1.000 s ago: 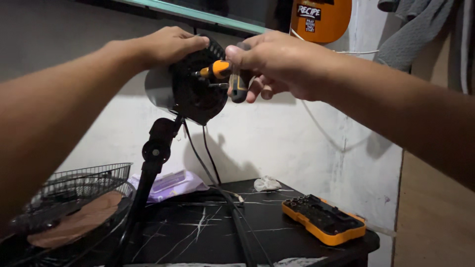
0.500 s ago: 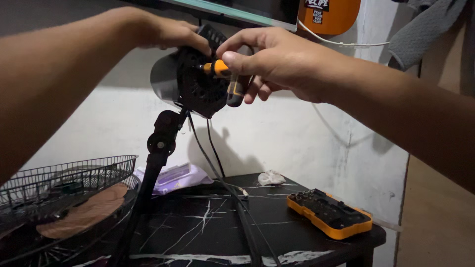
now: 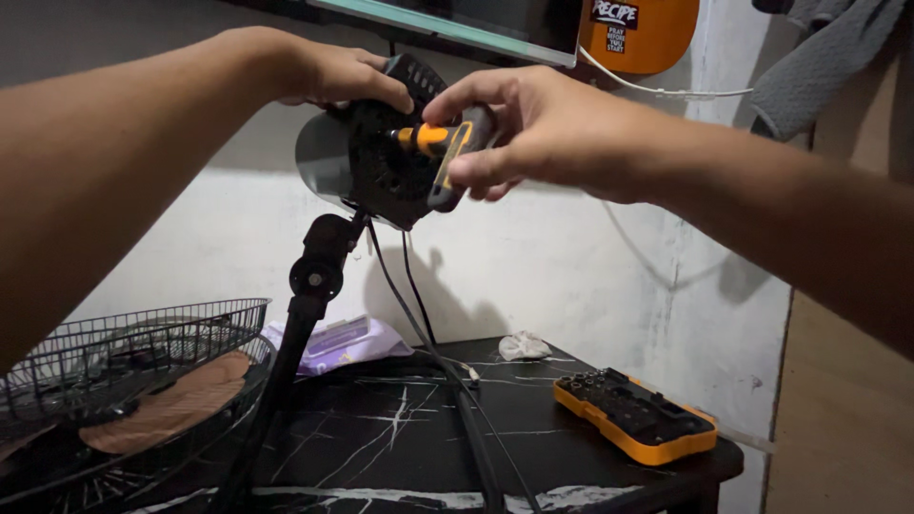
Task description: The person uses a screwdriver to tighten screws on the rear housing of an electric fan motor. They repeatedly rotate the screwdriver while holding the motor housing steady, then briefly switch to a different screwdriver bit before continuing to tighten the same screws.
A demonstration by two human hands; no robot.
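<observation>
A black fan motor head [image 3: 367, 167] sits on top of a black stand [image 3: 303, 314]. My left hand [image 3: 328, 71] grips the top of the motor head from the left. My right hand [image 3: 533, 133] holds a screwdriver [image 3: 443, 152] with an orange and grey handle, its tip pressed against the front of the motor head. A black cable [image 3: 428, 343] hangs from the motor down to the table.
A black marble-patterned table [image 3: 400, 447] carries an orange and black bit case [image 3: 633, 414] at the right, wire fan grilles [image 3: 114, 352] at the left, a purple packet [image 3: 338, 341] and a crumpled white wad [image 3: 524, 345] by the white wall.
The view has shifted slightly. My right hand has turned a little on the screwdriver handle. My left hand stays on the motor head.
</observation>
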